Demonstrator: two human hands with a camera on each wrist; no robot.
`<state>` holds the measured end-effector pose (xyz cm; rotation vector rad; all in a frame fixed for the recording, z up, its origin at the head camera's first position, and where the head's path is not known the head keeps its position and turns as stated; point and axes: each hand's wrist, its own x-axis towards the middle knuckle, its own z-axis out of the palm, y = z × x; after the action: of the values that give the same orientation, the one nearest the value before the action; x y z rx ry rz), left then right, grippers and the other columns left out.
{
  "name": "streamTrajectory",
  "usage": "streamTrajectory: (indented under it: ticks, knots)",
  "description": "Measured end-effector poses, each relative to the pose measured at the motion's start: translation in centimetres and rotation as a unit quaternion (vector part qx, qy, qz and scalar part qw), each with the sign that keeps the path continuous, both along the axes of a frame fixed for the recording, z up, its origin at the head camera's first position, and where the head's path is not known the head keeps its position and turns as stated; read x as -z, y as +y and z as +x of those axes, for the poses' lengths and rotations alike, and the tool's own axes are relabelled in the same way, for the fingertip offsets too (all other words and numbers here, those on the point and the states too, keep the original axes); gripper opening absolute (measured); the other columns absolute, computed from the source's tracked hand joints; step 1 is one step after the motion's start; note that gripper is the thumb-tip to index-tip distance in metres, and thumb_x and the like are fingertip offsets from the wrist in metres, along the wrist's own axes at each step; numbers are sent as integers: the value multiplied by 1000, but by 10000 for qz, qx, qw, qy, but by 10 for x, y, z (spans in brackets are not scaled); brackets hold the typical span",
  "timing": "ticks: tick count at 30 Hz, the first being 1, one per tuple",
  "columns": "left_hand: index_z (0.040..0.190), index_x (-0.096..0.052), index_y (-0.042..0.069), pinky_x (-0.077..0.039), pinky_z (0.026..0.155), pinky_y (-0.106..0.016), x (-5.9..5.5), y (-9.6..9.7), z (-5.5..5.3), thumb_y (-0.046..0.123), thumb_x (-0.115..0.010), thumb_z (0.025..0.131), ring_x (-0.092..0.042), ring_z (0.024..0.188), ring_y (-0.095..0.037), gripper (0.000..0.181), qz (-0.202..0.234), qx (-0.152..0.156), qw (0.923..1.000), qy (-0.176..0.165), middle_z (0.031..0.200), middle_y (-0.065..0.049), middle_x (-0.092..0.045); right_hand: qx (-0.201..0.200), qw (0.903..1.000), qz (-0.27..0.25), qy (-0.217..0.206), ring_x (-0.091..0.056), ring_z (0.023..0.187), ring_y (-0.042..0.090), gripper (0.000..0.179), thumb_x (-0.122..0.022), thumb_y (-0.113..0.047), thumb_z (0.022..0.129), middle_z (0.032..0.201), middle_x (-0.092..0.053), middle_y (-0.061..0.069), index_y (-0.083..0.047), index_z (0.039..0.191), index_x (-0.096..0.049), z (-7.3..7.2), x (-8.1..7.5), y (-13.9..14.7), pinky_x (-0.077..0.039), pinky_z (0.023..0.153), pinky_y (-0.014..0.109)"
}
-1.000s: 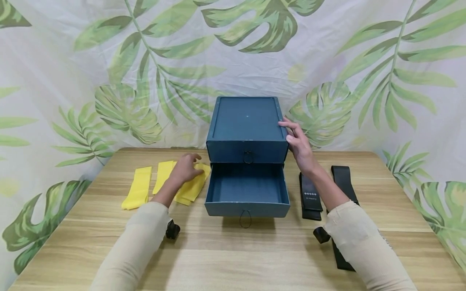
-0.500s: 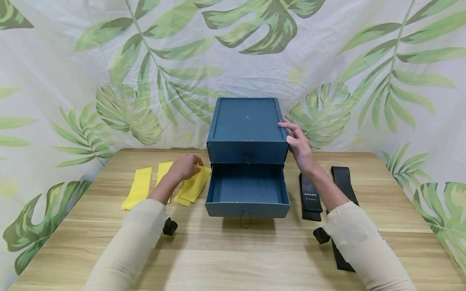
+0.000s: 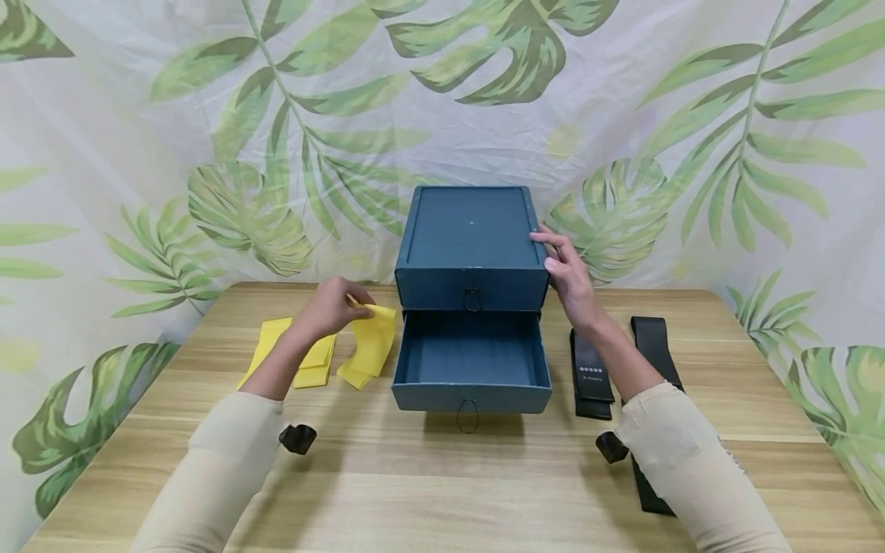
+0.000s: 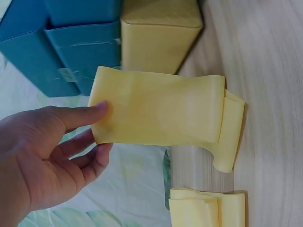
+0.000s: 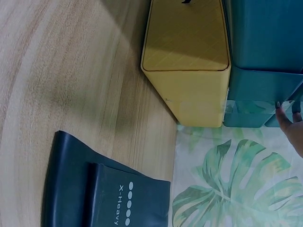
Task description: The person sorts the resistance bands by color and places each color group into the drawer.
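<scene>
My left hand [image 3: 330,311] pinches one end of a folded yellow resistance band [image 3: 376,338] between thumb and fingers. In the left wrist view that band [image 4: 161,106] is raised at the held end, while its other end droops to the wooden table. To its right stands a blue drawer box [image 3: 472,230], its upper drawer closed. Its lower drawer [image 3: 472,398] is pulled out, with a bare floor. My right hand [image 3: 572,284] rests against the box's right side, fingers extended to the top edge. The right wrist view catches only its fingertips [image 5: 281,118] on the blue wall.
More yellow bands [image 3: 315,365] lie left of the held one. Black bands [image 3: 592,376] lie on the table at right, one marked "X-Heavy". Both wrist views show a yellow box [image 5: 187,42] below the blue part. A leaf-patterned cloth [image 3: 346,115] hangs behind.
My left hand came down onto the nearest yellow band, took its far end, and lifted it, drawing back left. My right hand and the drawer box stay put.
</scene>
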<state>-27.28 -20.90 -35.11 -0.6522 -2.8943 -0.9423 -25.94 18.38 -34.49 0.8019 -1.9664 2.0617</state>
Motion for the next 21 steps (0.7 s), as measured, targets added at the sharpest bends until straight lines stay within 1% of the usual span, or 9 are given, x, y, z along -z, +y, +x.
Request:
streamTrajectory:
  ticks: [4,6,9,11,13,17,19,21]
  knots:
    - [101,-79,-6,-57,74,-37,-6,-5,8,3,-77,93,-69,86,-32,12,446,-158,9988,-145,100,-21,-76,-10,10000,-4,-17,-11,159,33,47,-39,-19,102,170,-19,16,1,144,-47,0,0,0,-11,126,59]
    - [103,-79,-6,-55,72,-32,-9,-7,11,3,-76,93,-66,86,-30,14,566,-259,9978,-220,101,-21,-76,-9,10000,19,-33,-11,159,33,47,-39,-19,102,170,-19,15,1,144,-46,0,0,0,-11,126,60]
    - [104,-78,-7,-52,68,-28,-16,-8,16,4,-76,94,-63,83,-27,14,675,-344,9967,-296,101,-20,-75,6,10000,42,-50,-11,159,33,48,-39,-19,102,170,-19,15,2,145,-45,1,0,0,-11,126,59]
    - [101,-78,-6,-49,64,-27,-20,-8,19,3,-76,94,-60,80,-27,12,646,-345,9971,-229,100,-20,-75,11,10000,45,-47,-11,159,33,48,-39,-19,102,170,-19,16,2,145,-45,1,0,0,-10,126,59]
    - [97,-78,-5,-45,62,-28,-25,-7,21,3,-76,94,-57,75,-26,9,534,-304,9981,-61,97,-19,-75,11,10000,34,-47,-10,159,32,48,-39,-19,102,170,-18,16,2,145,-45,1,0,0,-10,126,59]
    - [91,-77,-3,-40,64,-34,-33,-4,25,3,-76,93,-50,73,-25,6,213,-220,9989,358,92,-16,-74,-8,10000,25,-51,-10,159,32,48,-40,-19,102,171,-17,17,2,145,-45,1,-1,0,-10,126,59]
    - [90,-76,-2,-41,68,-36,-39,-3,27,4,-75,94,-52,75,-25,7,120,-188,9988,427,90,-15,-73,-12,10000,15,-41,-10,159,33,48,-40,-19,102,171,-17,17,2,145,-45,1,-1,0,-10,126,59]
    - [92,-75,-2,-44,70,-37,-44,-2,30,5,-74,95,-55,77,-26,8,103,-172,9991,367,89,-14,-72,-18,10000,2,-20,-9,159,33,49,-40,-19,101,170,-17,18,3,145,-45,1,-1,0,-9,126,59]
